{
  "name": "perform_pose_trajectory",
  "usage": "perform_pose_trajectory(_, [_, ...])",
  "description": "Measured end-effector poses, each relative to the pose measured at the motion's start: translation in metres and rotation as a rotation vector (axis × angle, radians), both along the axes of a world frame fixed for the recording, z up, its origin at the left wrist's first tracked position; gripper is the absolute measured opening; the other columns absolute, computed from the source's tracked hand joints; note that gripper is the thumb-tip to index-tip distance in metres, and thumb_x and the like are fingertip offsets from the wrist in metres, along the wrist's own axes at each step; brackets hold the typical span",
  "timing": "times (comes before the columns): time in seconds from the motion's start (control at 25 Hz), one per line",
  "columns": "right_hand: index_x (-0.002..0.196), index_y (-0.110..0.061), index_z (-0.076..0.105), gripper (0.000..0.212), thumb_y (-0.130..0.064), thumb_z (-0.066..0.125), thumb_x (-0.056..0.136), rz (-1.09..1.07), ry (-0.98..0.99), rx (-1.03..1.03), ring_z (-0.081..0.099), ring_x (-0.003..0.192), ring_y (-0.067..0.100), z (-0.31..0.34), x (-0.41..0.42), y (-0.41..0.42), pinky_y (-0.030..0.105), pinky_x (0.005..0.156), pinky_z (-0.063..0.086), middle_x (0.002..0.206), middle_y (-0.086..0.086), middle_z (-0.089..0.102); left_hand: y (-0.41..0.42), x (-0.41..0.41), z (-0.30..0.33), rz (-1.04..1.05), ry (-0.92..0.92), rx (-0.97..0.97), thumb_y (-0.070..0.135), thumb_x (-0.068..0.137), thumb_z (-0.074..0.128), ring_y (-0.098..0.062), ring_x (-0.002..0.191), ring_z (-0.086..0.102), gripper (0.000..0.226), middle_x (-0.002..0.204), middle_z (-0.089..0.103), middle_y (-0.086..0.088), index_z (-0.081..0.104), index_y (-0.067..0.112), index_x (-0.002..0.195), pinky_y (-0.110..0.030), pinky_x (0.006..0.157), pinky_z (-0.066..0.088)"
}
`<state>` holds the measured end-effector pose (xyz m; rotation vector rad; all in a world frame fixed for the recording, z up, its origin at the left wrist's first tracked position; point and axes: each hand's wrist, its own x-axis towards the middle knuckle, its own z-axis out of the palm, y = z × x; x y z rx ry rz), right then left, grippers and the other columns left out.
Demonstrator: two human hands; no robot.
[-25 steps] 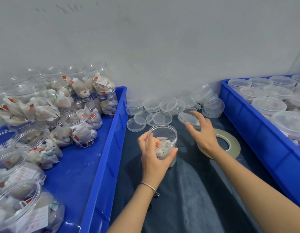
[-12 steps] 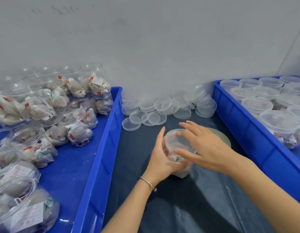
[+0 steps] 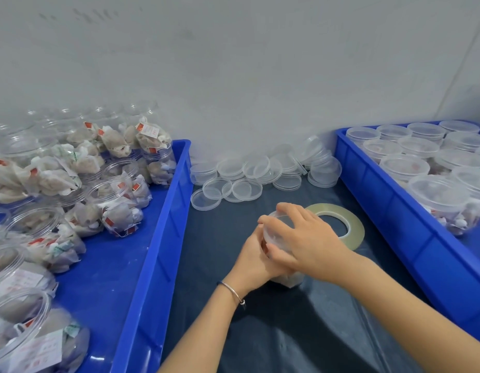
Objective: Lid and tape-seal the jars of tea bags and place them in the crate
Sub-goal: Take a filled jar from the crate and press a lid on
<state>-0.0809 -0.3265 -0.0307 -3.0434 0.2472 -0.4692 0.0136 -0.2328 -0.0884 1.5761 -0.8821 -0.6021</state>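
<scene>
1. Gripping the clear lid [image 3: 277, 230] from above, the right hand [image 3: 311, 240] now has its fingers curled round the rim on top of the jar [image 3: 288, 279]; a second ago it reached toward the loose lids with fingers spread.
2. The left hand [image 3: 256, 261] still wraps the jar's side, holding it upright on the dark sheet [image 3: 287, 332] between the two crates.
3. The jar holds tea bags, mostly hidden by both hands.
4. The left crate [image 3: 152, 251] holds open jars of tea bags [image 3: 117, 208], some tipped over.
5. The right crate [image 3: 400, 211] holds lidded jars [image 3: 435, 195] standing close together.
6. Loose lids [image 3: 247, 179] lie piled against the wall behind the jar.
7. A tape roll [image 3: 354, 227] lies flat just behind the right hand, partly covered by it.
</scene>
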Motion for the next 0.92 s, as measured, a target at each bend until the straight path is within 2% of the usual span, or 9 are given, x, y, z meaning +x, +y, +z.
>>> perform_pose_trajectory(0.16, [0.120, -0.024, 0.063, 0.041, -0.042, 0.051, 0.085, 0.087, 0.010, -0.030, 0.057, 0.108, 0.025, 0.000, -0.002, -0.010, 0.026, 0.082, 0.040, 0.123, 0.007, 0.057, -0.003, -0.004, 0.004, -0.013, 0.100, -0.003, -0.014, 0.075, 0.069, 0.011, 0.072, 0.062, 0.050, 0.094, 0.061, 0.006, 0.049, 0.016, 0.109, -0.008, 0.063, 0.048])
perform_pose_trajectory(0.24, [0.109, -0.017, 0.069, 0.045, -0.045, 0.047, 0.081, -0.089, -0.083, -0.082, 0.062, 0.088, 0.032, -0.008, 0.005, 0.005, 0.032, 0.065, 0.050, 0.106, 0.011, 0.064, -0.006, -0.008, 0.005, 0.042, -0.113, 0.029, -0.001, 0.077, 0.073, 0.013, 0.076, 0.057, 0.049, 0.094, 0.055, 0.016, 0.048, 0.018, 0.113, -0.006, 0.068, 0.044])
perform_pose_trajectory(0.32, [0.102, -0.012, 0.070, 0.043, -0.045, 0.059, 0.077, -0.349, -0.089, -0.123, 0.059, 0.071, 0.033, -0.011, 0.017, 0.025, 0.033, 0.052, 0.045, 0.089, 0.015, 0.064, -0.008, -0.008, 0.005, 0.080, -0.409, 0.116, 0.012, 0.080, 0.072, 0.010, 0.081, 0.050, 0.048, 0.093, 0.047, 0.021, 0.047, 0.019, 0.121, -0.004, 0.070, 0.039])
perform_pose_trajectory(0.44, [0.119, -0.016, 0.061, 0.059, -0.056, 0.052, 0.077, -0.387, 0.008, -0.080, 0.056, 0.087, 0.034, -0.007, 0.017, 0.028, 0.037, 0.070, 0.043, 0.104, 0.016, 0.059, -0.001, -0.004, 0.009, -0.026, -0.351, 0.027, 0.003, 0.093, 0.054, 0.008, 0.084, 0.057, 0.024, 0.090, 0.061, 0.020, 0.054, 0.024, 0.106, -0.007, 0.076, 0.047])
perform_pose_trajectory(0.56, [0.133, -0.038, 0.050, 0.050, -0.053, 0.051, 0.085, 0.154, 0.149, 0.148, 0.032, 0.135, 0.021, 0.010, 0.004, -0.011, 0.029, 0.110, 0.022, 0.143, -0.004, 0.042, 0.002, -0.001, 0.007, -0.027, -0.187, 0.002, -0.001, 0.089, 0.055, 0.002, 0.078, 0.067, 0.026, 0.086, 0.070, 0.005, 0.061, 0.023, 0.098, -0.016, 0.067, 0.053])
perform_pose_trajectory(0.64, [0.127, -0.041, 0.055, 0.041, -0.042, 0.059, 0.087, 0.219, 0.120, 0.223, 0.035, 0.131, 0.011, 0.011, 0.000, -0.017, 0.020, 0.103, 0.030, 0.139, -0.014, 0.045, -0.002, -0.001, -0.002, -0.011, -0.159, 0.017, -0.007, 0.071, 0.074, 0.013, 0.081, 0.061, 0.053, 0.095, 0.062, 0.012, 0.051, 0.028, 0.104, -0.008, 0.069, 0.048])
perform_pose_trajectory(0.76, [0.122, -0.029, 0.062, 0.041, -0.042, 0.061, 0.083, -0.215, -0.094, -0.044, 0.055, 0.104, 0.030, -0.008, 0.008, 0.016, 0.036, 0.075, 0.049, 0.128, -0.001, 0.057, -0.001, -0.004, -0.015, 0.054, -0.329, 0.024, -0.002, 0.069, 0.079, 0.027, 0.088, 0.050, 0.067, 0.103, 0.051, 0.028, 0.045, 0.031, 0.116, 0.002, 0.074, 0.040])
perform_pose_trajectory(0.84, [0.132, -0.029, 0.052, 0.053, -0.051, 0.054, 0.084, -0.294, -0.017, -0.049, 0.051, 0.110, 0.035, -0.008, 0.011, 0.027, 0.045, 0.083, 0.046, 0.138, 0.005, 0.049, -0.002, -0.003, -0.014, 0.021, -0.436, 0.017, 0.013, 0.087, 0.066, 0.019, 0.091, 0.056, 0.038, 0.103, 0.059, 0.021, 0.051, 0.021, 0.121, -0.003, 0.075, 0.045])
perform_pose_trajectory(0.92, [0.141, -0.049, 0.025, 0.063, -0.066, 0.037, 0.082, -0.084, 0.162, 0.075, 0.019, 0.140, 0.025, -0.002, 0.006, 0.007, 0.053, 0.104, 0.028, 0.155, -0.008, 0.020, 0.001, 0.001, -0.002, 0.044, -0.282, -0.010, 0.027, 0.094, 0.050, -0.008, 0.090, 0.062, 0.021, 0.100, 0.065, 0.001, 0.059, 0.018, 0.112, -0.023, 0.074, 0.052])
